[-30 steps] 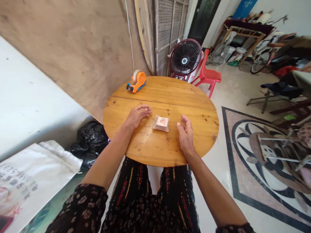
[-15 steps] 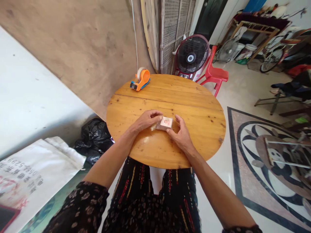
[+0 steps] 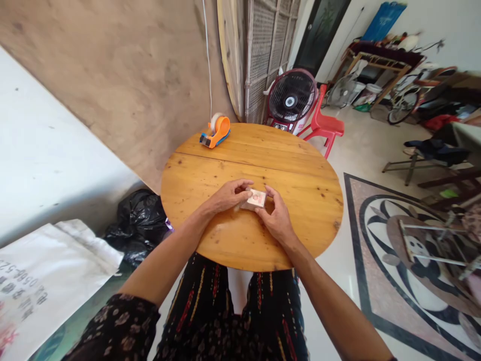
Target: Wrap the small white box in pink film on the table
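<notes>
Head view: small closed box (image 3: 257, 198)

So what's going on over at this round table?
A person's left hand and right hand are both at a small pale box with a reddish print on top. The right hand has thumb and fingers about one end; the left is at the other. Whether the box is lifted off the wooden table is hard to tell. An orange tape dispenser stands near the far edge, apart from both hands.
</notes>
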